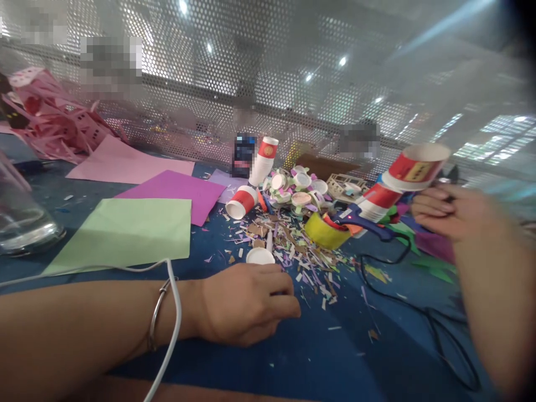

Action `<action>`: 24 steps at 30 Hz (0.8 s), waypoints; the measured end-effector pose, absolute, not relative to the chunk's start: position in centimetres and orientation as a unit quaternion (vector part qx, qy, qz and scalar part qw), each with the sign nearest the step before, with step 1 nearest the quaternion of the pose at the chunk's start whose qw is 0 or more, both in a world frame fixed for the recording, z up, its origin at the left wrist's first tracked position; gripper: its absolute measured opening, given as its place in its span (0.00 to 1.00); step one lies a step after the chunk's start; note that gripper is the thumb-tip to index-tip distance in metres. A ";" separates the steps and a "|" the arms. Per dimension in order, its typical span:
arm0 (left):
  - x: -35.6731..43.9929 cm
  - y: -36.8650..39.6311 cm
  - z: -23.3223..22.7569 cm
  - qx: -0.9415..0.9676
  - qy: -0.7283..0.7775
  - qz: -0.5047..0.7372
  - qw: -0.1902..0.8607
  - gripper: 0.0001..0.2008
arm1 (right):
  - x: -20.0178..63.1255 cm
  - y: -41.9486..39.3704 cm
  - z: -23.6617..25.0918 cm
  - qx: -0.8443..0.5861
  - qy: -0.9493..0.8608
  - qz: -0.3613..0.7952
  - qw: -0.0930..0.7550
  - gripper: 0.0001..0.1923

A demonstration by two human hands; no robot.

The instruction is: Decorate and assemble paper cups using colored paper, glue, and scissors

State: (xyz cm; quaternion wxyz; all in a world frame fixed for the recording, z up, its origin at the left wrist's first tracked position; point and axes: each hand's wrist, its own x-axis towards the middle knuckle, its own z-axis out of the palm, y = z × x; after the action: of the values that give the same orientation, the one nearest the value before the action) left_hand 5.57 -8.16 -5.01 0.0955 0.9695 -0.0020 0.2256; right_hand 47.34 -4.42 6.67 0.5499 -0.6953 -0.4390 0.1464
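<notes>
My left hand (251, 304) rests low over the blue table, its fingers curled and their undersides hidden. Just beyond its knuckles lies a white paper disc (260, 256), and a small white stick (269, 241) stands behind that. At the right, my right hand (454, 209), partly blurred, has bent fingers beside the upper red-and-white paper cup (414, 170); a dark bit shows near the fingers, but what they hold is unclear. Below this cup are more stacked paper cups (379, 201). A blue glue gun (355, 216) leans on a yellow tape roll (324, 231).
Paper scraps (310, 257) litter the middle, before a heap of small decorated discs (299, 187). Green paper (125, 229) and purple paper (180, 190) lie left, near a clear vessel (25, 218). A black cable (402, 296) loops right; a white cable (173, 312) crosses my left wrist.
</notes>
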 end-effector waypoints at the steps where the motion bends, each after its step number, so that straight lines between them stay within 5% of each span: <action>1: 5.6 -8.2 -5.0 0.969 -0.002 0.226 0.097 0.12 | 47.5 -4.1 6.2 -0.699 -0.409 0.182 0.558 0.28; 4: 5.7 -8.2 -4.9 0.968 -0.002 0.228 0.104 0.12 | 48.1 -3.4 4.9 -0.689 -0.336 0.252 0.591 0.09; 15: 5.8 -8.0 -5.1 0.958 0.008 0.248 0.145 0.11 | 49.5 -1.4 2.8 -0.667 -0.260 0.308 0.626 0.15; 24: 5.8 -8.0 -5.2 0.955 0.006 0.256 0.152 0.09 | 50.1 -1.1 1.2 -0.719 -0.354 0.169 0.573 0.14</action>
State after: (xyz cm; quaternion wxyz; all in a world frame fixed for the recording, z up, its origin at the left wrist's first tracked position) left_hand 5.84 -8.03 -5.17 0.1516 0.9548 0.0059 0.2556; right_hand 50.11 -1.12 1.18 0.5735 -0.7191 -0.3541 0.1690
